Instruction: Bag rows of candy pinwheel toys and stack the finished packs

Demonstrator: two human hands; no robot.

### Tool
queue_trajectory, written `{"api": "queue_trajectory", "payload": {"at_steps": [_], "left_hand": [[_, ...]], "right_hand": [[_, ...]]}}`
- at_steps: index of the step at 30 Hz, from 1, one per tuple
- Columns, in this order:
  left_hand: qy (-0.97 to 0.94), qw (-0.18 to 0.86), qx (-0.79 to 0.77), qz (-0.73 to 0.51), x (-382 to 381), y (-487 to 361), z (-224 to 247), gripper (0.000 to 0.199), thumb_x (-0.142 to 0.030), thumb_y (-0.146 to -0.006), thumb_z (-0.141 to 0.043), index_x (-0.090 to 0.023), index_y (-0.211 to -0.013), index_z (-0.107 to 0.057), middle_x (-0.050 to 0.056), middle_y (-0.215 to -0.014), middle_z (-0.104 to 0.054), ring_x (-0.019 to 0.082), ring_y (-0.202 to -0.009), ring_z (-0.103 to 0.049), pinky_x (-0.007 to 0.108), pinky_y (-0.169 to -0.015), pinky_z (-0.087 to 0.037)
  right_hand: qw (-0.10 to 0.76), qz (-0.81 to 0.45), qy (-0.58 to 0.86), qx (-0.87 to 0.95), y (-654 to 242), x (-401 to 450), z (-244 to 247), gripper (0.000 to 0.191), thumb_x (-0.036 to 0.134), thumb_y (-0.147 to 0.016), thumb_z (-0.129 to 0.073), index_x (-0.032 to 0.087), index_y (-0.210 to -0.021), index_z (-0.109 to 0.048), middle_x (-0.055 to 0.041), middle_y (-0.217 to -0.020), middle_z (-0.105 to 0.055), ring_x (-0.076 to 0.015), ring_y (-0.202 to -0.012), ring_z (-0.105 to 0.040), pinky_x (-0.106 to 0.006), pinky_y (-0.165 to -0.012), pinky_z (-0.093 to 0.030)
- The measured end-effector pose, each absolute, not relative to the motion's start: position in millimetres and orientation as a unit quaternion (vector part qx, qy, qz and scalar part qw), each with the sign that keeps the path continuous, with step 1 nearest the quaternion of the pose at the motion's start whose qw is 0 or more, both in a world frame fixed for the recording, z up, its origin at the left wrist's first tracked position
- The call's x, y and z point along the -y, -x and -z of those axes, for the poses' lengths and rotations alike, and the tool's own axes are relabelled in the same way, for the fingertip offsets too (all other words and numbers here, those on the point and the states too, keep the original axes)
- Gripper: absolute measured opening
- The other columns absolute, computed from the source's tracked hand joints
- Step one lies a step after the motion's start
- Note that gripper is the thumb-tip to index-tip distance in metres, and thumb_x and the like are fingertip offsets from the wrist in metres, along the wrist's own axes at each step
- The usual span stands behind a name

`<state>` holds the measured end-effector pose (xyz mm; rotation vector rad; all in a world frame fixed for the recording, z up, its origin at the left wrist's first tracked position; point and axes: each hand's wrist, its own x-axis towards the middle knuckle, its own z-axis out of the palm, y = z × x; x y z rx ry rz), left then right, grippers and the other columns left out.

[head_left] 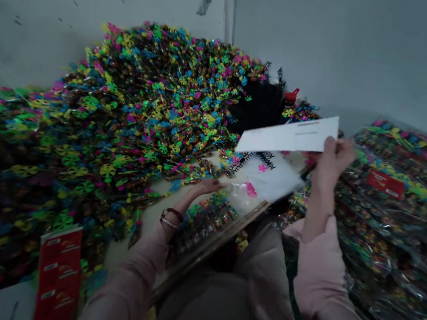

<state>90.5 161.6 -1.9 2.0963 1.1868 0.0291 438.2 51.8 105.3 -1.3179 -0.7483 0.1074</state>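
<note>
Grey walls meet in a corner behind a heap (pixel 134 123) of bright plastic pinwheels. In front of the heap, a wooden surface (pixel 209 247) crosses the person's lap, carrying loose pinwheels and a clear bag (pixel 259 184) with pink pieces and black strips. Right of the heap lie packed bags (pixel 391 220) of pinwheels with red labels. The left hand (pixel 207 187) lies open, palm down, holding nothing, just beside the clear bag. The right hand (pixel 333 160) grips the right end of a white sheet (pixel 286 135), raised above the clear bag, its long axis running sideways and rising rightward toward the packed bags.
</note>
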Motion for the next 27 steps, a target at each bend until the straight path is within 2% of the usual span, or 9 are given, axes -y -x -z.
{"api": "queue_trajectory", "payload": {"at_steps": [3, 5, 7, 11, 13, 16, 19, 23, 27], "left_hand": [[-0.839, 0.299, -0.452, 0.044, -157.2, -122.1, 6.9, 0.046, -0.063, -0.064, -0.066, -0.019, -0.078, -0.066, 0.006, -0.076, -0.068, 0.023, -0.080, -0.061, 0.026, -0.068, -0.041], [-0.847, 0.240, -0.473, 0.023, -158.3, -137.3, 10.7, 0.053, -0.061, -0.060, -0.071, -0.018, -0.092, -0.066, 0.012, -0.095, -0.070, 0.029, -0.097, -0.060, 0.031, -0.078, -0.042], [-0.844, 0.238, -0.480, 0.020, -164.2, -146.0, 16.6, 0.052, -0.056, -0.057, -0.074, -0.016, -0.090, -0.066, 0.016, -0.100, -0.068, 0.033, -0.103, -0.058, 0.034, -0.081, -0.041], [-0.834, 0.332, -0.436, 0.066, -183.3, -148.8, 30.5, 0.030, -0.037, -0.051, -0.080, -0.016, -0.062, -0.062, 0.011, -0.074, -0.068, 0.028, -0.084, -0.063, 0.032, -0.072, -0.043], [-0.834, 0.373, -0.402, 0.057, -189.1, -145.1, 34.4, 0.026, -0.037, -0.057, -0.076, -0.016, -0.064, -0.063, 0.006, -0.070, -0.066, 0.022, -0.075, -0.062, 0.028, -0.067, -0.043], [-0.781, 0.521, -0.340, -0.045, -187.4, -136.2, 34.7, 0.029, -0.042, -0.065, -0.071, -0.015, -0.076, -0.066, 0.002, -0.072, -0.065, 0.015, -0.069, -0.058, 0.024, -0.064, -0.042], [-0.659, 0.660, -0.309, -0.186, -176.9, -130.5, 32.6, 0.033, -0.042, -0.062, -0.077, -0.014, -0.076, -0.068, 0.001, -0.071, -0.064, 0.012, -0.067, -0.055, 0.025, -0.067, -0.043], [-0.605, 0.667, -0.341, -0.270, -164.4, -134.3, 31.1, 0.035, -0.044, -0.061, -0.078, -0.013, -0.074, -0.072, 0.003, -0.070, -0.065, 0.012, -0.066, -0.054, 0.026, -0.068, -0.042], [-0.638, 0.639, -0.343, -0.259, -158.8, -139.8, 28.1, 0.040, -0.051, -0.067, -0.072, -0.012, -0.073, -0.073, 0.003, -0.064, -0.065, 0.012, -0.062, -0.053, 0.025, -0.064, -0.042]], "right_hand": [[0.698, -0.028, 0.650, 0.298, -415.3, -85.1, -84.4, 0.048, 0.053, -0.085, -0.046, 0.016, -0.116, -0.044, -0.0100, -0.097, -0.059, -0.0186, -0.078, -0.063, -0.037, -0.064, -0.055], [0.639, -0.002, 0.695, 0.330, -393.2, -87.7, -57.7, 0.062, 0.052, -0.082, -0.053, 0.014, -0.128, -0.038, -0.0180, -0.118, -0.053, -0.0239, -0.101, -0.060, -0.044, -0.081, -0.053], [0.590, 0.029, 0.716, 0.371, -370.7, -73.6, -25.6, 0.065, 0.048, -0.083, -0.055, 0.015, -0.135, -0.035, -0.0196, -0.132, -0.045, -0.0251, -0.113, -0.053, -0.045, -0.092, -0.047], [0.498, -0.076, 0.716, 0.483, -333.5, -34.0, 34.1, 0.035, 0.041, -0.087, -0.050, 0.020, -0.113, -0.060, -0.0116, -0.110, -0.062, -0.0242, -0.103, -0.055, -0.043, -0.090, -0.046], [0.467, -0.131, 0.711, 0.508, -324.0, -25.7, 51.4, 0.030, 0.041, -0.087, -0.052, 0.020, -0.102, -0.065, -0.0099, -0.101, -0.065, -0.0239, -0.099, -0.056, -0.040, -0.087, -0.047], [0.474, -0.149, 0.699, 0.515, -320.8, -28.7, 54.4, 0.033, 0.044, -0.086, -0.055, 0.021, -0.108, -0.064, -0.0092, -0.107, -0.064, -0.0228, -0.101, -0.055, -0.036, -0.083, -0.047], [0.484, -0.132, 0.671, 0.546, -318.0, -34.8, 38.6, 0.034, 0.043, -0.086, -0.058, 0.023, -0.112, -0.062, -0.0071, -0.107, -0.064, -0.0213, -0.100, -0.055, -0.034, -0.082, -0.046], [0.443, -0.024, 0.682, 0.582, -296.4, -33.2, 17.3, 0.022, 0.033, -0.093, -0.050, 0.021, -0.104, -0.065, -0.0062, -0.100, -0.064, -0.0203, -0.097, -0.053, -0.035, -0.087, -0.041], [0.313, 0.048, 0.721, 0.617, -268.5, -37.8, 7.9, 0.022, 0.028, -0.095, -0.046, 0.022, -0.107, -0.064, -0.0071, -0.100, -0.064, -0.0224, -0.097, -0.049, -0.036, -0.082, -0.037]]}}
